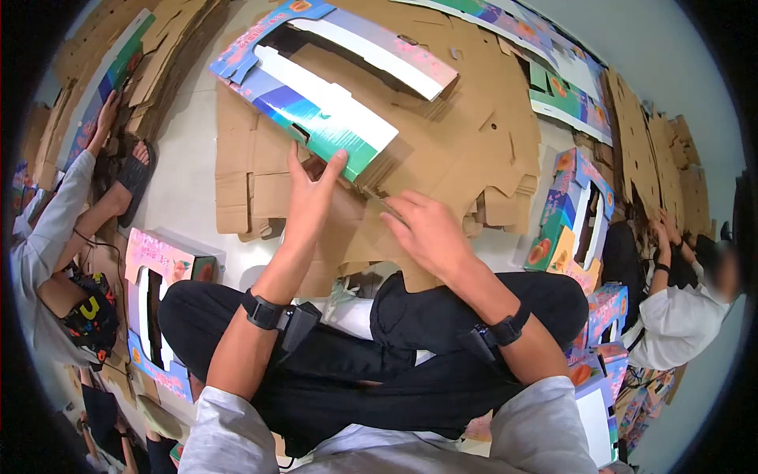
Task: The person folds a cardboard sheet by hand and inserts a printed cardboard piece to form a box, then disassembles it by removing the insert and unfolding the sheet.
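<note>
Presently, left hand (pixel 315 183) grips carton (pixel 339 122) edge; right hand (pixel 426 231), across gap, at cardboard (pixel 462 158).

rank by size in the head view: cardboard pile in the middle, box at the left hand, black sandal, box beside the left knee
1. cardboard pile
2. box at the left hand
3. box beside the left knee
4. black sandal

Head view only: set above and behind grip of left hand (pixel 312 189) on printed carton (pixel 339 118), facing forward and down; close range (wearer's lap (pixel 347 379) on near side of grip).
</note>
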A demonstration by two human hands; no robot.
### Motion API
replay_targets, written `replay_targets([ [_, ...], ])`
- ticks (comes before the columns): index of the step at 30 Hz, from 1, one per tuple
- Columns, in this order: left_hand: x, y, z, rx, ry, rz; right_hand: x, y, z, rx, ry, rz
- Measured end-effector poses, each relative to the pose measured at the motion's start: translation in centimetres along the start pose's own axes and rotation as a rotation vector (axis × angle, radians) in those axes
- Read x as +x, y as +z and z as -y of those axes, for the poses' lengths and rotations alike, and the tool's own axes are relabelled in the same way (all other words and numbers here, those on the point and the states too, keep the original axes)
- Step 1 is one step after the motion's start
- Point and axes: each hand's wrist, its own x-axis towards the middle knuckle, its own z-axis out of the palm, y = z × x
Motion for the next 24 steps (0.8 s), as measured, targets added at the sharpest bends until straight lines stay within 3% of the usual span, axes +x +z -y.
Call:
replay_targets([
  [4,-1.4,-1.0,-3.1,-0.058,0.011,0.068,-0.8,-1.4,3.3,-0.022,-0.012,-0.063],
  [7,-1.6,-1.3,-5.3,-0.040,0.135,0.055,-1.1,-1.0,6.0,-0.013,-0.169,-0.138],
  [8,-1.1,-1.5,-6.0,-0.114,-0.011,0.030,-1.0,-0.4,6.5,0.007,-0.239,-0.172],
  [11,-1.0,-2.2,-7.5,-0.046,-0.094,-0.012,-1.9,2.5,7.7,0.094,-0.449,-0.056],
  [14,0.0,-3.1,-5.2,-0.056,-0.199,0.027,-1.6,3.7,8.8,0.280,-0.525,-0.002],
  [17,0.1,-3.5,-4.9,-0.125,-0.317,0.016,-1.2,1.3,6.9,0.130,-0.442,-0.144],
  [19,0.4,-3.7,-4.7,-0.167,-0.338,0.021,-0.9,-1.0,3.7,-0.260,-0.500,-0.258],
  [21,0.8,-4.0,-4.3,-0.200,-0.317,0.062,-0.5,-3.0,1.4,0.143,-0.008,-0.362],
  [24,0.0,-3.7,-5.2,-0.129,-0.313,0.036,1.4,-6.5,-3.2,-0.034,0.266,-0.600],
])
